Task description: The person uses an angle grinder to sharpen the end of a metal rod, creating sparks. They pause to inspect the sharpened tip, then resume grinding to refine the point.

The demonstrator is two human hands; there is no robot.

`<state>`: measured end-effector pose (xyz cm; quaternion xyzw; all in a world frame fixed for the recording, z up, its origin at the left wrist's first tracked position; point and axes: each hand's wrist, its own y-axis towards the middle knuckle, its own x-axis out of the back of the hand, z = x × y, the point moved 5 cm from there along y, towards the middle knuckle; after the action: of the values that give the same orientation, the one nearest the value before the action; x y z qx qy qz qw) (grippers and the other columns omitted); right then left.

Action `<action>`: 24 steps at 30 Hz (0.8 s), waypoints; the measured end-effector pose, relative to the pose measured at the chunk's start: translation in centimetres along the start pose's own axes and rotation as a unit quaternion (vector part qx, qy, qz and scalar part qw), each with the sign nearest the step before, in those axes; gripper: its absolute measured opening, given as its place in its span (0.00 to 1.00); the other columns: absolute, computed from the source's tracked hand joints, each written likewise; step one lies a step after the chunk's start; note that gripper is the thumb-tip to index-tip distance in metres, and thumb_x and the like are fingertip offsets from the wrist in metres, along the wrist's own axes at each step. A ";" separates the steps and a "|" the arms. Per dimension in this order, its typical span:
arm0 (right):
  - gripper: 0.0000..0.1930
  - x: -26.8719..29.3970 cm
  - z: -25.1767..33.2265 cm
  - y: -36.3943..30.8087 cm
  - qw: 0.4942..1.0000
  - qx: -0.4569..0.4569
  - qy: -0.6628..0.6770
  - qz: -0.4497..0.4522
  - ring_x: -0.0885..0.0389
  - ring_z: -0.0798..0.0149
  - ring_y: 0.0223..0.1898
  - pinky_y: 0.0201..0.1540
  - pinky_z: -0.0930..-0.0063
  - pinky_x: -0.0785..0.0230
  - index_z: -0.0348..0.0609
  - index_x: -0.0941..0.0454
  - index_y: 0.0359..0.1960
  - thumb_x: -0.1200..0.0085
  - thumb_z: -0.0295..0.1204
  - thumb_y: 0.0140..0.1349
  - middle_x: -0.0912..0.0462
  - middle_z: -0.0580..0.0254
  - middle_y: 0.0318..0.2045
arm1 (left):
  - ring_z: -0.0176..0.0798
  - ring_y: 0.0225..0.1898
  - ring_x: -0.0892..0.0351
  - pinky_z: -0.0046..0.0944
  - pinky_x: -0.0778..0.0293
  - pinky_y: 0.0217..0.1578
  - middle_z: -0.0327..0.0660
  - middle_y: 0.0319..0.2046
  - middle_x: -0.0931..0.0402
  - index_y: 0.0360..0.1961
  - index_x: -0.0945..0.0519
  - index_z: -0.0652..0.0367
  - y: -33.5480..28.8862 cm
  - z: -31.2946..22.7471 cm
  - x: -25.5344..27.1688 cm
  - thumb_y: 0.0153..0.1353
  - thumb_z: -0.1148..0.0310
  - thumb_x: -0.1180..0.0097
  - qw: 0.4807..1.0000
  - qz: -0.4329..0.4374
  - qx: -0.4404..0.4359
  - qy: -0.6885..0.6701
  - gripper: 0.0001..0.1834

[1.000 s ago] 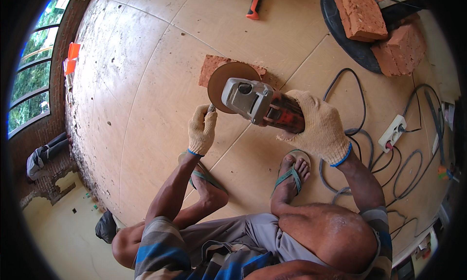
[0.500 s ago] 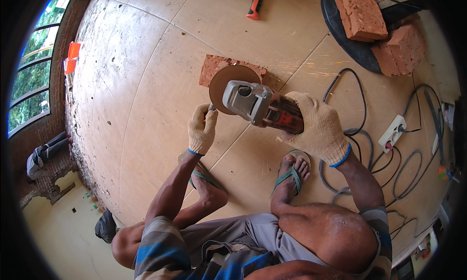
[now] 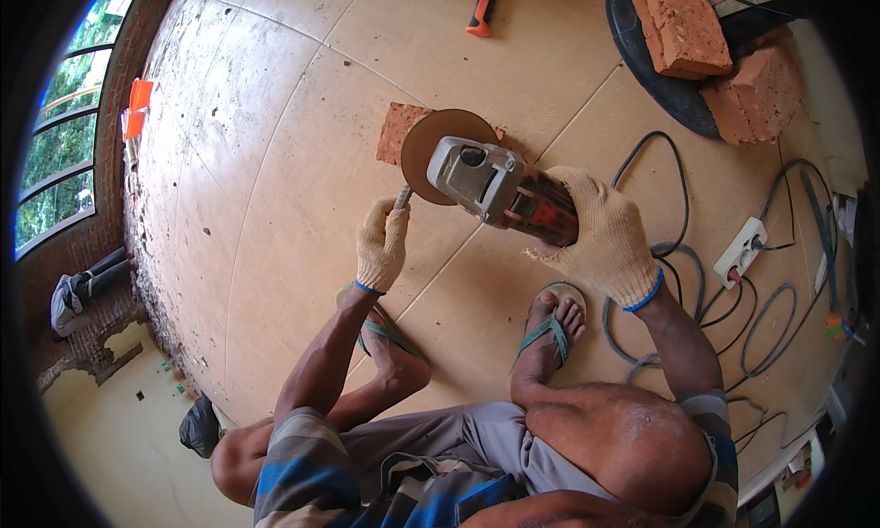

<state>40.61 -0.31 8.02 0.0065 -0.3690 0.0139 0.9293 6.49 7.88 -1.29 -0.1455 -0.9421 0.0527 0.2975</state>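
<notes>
My right hand (image 3: pixel 600 239), in a knitted cream glove with a blue cuff, is wrapped round the red and grey body of an angle grinder (image 3: pixel 490 184). Its brown disc (image 3: pixel 445 152) points away to the upper left, over a red brick (image 3: pixel 396 132) lying on the floor. The disc and grinder head cover much of that brick. My left hand (image 3: pixel 380 244), gloved alike, is closed round a short grey metal rod (image 3: pixel 403 196). The rod's end sticks up beside the disc's lower left edge; whether they touch I cannot tell.
Grinder-side cables (image 3: pixel 683 189) loop over the tiled floor towards a white power strip (image 3: pixel 741 250). Several bricks (image 3: pixel 756 93) sit by a black pan-like container (image 3: pixel 642 83) at the upper right. An orange-handled tool (image 3: pixel 478 24) lies ahead. My sandalled feet (image 3: pixel 550 326) are close below the grinder.
The grinder has shifted slightly right and its disc has moved up a little. More of the metal rod shows above my left hand. Sparks that flew to the right are gone.
</notes>
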 end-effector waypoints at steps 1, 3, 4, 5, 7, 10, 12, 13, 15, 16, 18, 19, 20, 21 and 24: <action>0.43 0.0 0.0 -0.2 1.000 -0.002 -0.006 0.007 0.09 0.46 0.53 0.54 0.55 0.13 0.49 0.26 0.68 0.17 0.42 0.51 0.13 0.55 0.55 | 0.25 0.30 0.29 0.33 0.30 0.32 0.32 0.31 0.24 0.50 0.17 0.61 0.0 0.2 -0.1 0.86 0.57 0.48 1.000 0.005 0.015 -0.013 0.17; 0.43 -0.2 0.2 -0.7 1.000 0.012 0.000 0.015 0.09 0.47 0.53 0.54 0.55 0.13 0.48 0.26 0.68 0.17 0.43 0.51 0.13 0.55 0.55 | 0.24 0.26 0.34 0.32 0.36 0.29 0.30 0.29 0.27 0.49 0.18 0.60 -0.2 0.3 -0.1 0.87 0.51 0.52 0.998 0.018 0.017 -0.058 0.22; 0.44 -0.3 0.3 -0.8 1.000 0.021 0.003 0.018 0.09 0.47 0.53 0.54 0.54 0.13 0.48 0.26 0.68 0.17 0.43 0.51 0.13 0.55 0.55 | 0.23 0.25 0.36 0.31 0.38 0.27 0.29 0.28 0.28 0.48 0.19 0.60 -0.2 0.3 -0.2 0.88 0.48 0.54 0.996 0.028 0.020 -0.077 0.24; 0.44 -0.4 0.3 -0.8 1.000 0.024 -0.009 0.016 0.09 0.47 0.53 0.54 0.54 0.13 0.48 0.26 0.68 0.17 0.43 0.51 0.13 0.55 0.55 | 0.24 0.25 0.35 0.32 0.37 0.27 0.30 0.28 0.27 0.49 0.19 0.61 -0.1 0.3 -0.1 0.87 0.50 0.53 0.996 0.036 0.030 -0.078 0.23; 0.44 -0.6 0.4 -0.8 0.999 0.033 -0.031 0.010 0.09 0.47 0.52 0.53 0.55 0.13 0.47 0.26 0.68 0.17 0.44 0.51 0.13 0.55 0.54 | 0.24 0.26 0.33 0.32 0.34 0.29 0.31 0.28 0.26 0.49 0.18 0.62 0.0 0.4 0.1 0.87 0.53 0.53 0.994 0.054 0.052 -0.074 0.22; 0.44 -0.9 0.4 -0.8 0.999 0.032 -0.027 0.010 0.09 0.47 0.52 0.53 0.54 0.13 0.47 0.26 0.68 0.17 0.45 0.51 0.14 0.54 0.53 | 0.24 0.26 0.33 0.32 0.35 0.29 0.31 0.28 0.27 0.47 0.19 0.61 0.0 0.2 0.0 0.87 0.53 0.53 0.991 0.062 0.071 -0.093 0.21; 0.44 -0.8 0.6 -0.7 0.999 0.038 -0.025 0.003 0.10 0.47 0.53 0.53 0.54 0.14 0.47 0.26 0.69 0.17 0.45 0.51 0.14 0.54 0.53 | 0.24 0.27 0.33 0.32 0.35 0.29 0.30 0.28 0.27 0.47 0.19 0.61 -0.1 -0.1 0.1 0.87 0.53 0.52 0.991 0.061 0.068 -0.094 0.21; 0.44 -0.8 0.6 -0.7 0.999 0.039 -0.026 0.001 0.10 0.47 0.53 0.54 0.54 0.14 0.47 0.26 0.69 0.17 0.45 0.51 0.14 0.54 0.54 | 0.24 0.27 0.33 0.31 0.35 0.29 0.30 0.28 0.27 0.47 0.19 0.61 -0.2 -0.1 0.1 0.87 0.53 0.52 0.992 0.059 0.076 -0.087 0.21; 0.44 -0.7 0.7 -0.6 0.999 0.031 -0.026 0.009 0.10 0.47 0.53 0.54 0.54 0.14 0.47 0.26 0.69 0.17 0.45 0.51 0.14 0.53 0.54 | 0.23 0.25 0.36 0.31 0.39 0.27 0.29 0.27 0.29 0.46 0.20 0.59 -0.2 -0.4 -0.1 0.86 0.45 0.55 0.993 0.059 0.053 -0.083 0.27; 0.44 -0.7 0.7 -0.6 0.999 0.029 -0.024 0.010 0.10 0.47 0.53 0.54 0.54 0.14 0.47 0.26 0.69 0.17 0.45 0.51 0.14 0.53 0.54 | 0.23 0.24 0.38 0.31 0.41 0.26 0.28 0.26 0.30 0.46 0.20 0.58 -0.2 -0.4 -0.2 0.86 0.40 0.56 0.995 0.057 0.044 -0.075 0.30; 0.44 -0.7 0.8 -0.5 0.999 0.023 -0.037 0.013 0.09 0.46 0.52 0.54 0.54 0.14 0.46 0.26 0.69 0.18 0.44 0.51 0.14 0.53 0.54 | 0.22 0.25 0.36 0.30 0.39 0.26 0.28 0.28 0.29 0.45 0.20 0.58 -0.2 -0.2 -0.2 0.86 0.42 0.55 0.993 0.055 0.054 -0.085 0.28; 0.44 -0.7 0.8 -0.4 0.999 0.022 -0.042 0.012 0.09 0.46 0.52 0.54 0.53 0.14 0.46 0.26 0.68 0.18 0.44 0.51 0.14 0.52 0.54 | 0.22 0.25 0.35 0.29 0.38 0.27 0.28 0.29 0.29 0.45 0.20 0.58 -0.2 0.1 -0.2 0.86 0.43 0.54 0.993 0.053 0.062 -0.085 0.27; 0.44 -0.6 0.8 -0.3 0.999 0.018 -0.035 0.005 0.09 0.46 0.52 0.54 0.53 0.14 0.46 0.26 0.68 0.18 0.44 0.51 0.14 0.52 0.53 | 0.22 0.26 0.35 0.29 0.38 0.27 0.28 0.29 0.28 0.45 0.19 0.58 -0.2 0.2 -0.2 0.86 0.44 0.53 0.993 0.053 0.060 -0.090 0.26; 0.43 -0.5 0.7 -0.2 0.999 0.014 -0.028 -0.002 0.09 0.46 0.52 0.54 0.53 0.14 0.46 0.26 0.68 0.18 0.44 0.51 0.14 0.52 0.53 | 0.21 0.26 0.34 0.29 0.37 0.27 0.28 0.30 0.28 0.45 0.19 0.58 -0.3 0.4 -0.2 0.86 0.44 0.52 0.992 0.052 0.062 -0.092 0.26; 0.43 -0.3 0.7 -0.1 1.000 0.018 -0.018 -0.009 0.09 0.46 0.52 0.54 0.53 0.14 0.46 0.26 0.68 0.18 0.43 0.52 0.13 0.52 0.53 | 0.25 0.29 0.31 0.33 0.33 0.31 0.31 0.30 0.25 0.46 0.18 0.60 -0.5 0.9 0.0 0.86 0.49 0.52 0.993 0.055 0.064 -0.083 0.24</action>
<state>39.89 -0.45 8.31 0.0269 -0.3851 0.0123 0.9224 5.87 7.42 -1.99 -0.1729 -0.9487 0.1413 0.2239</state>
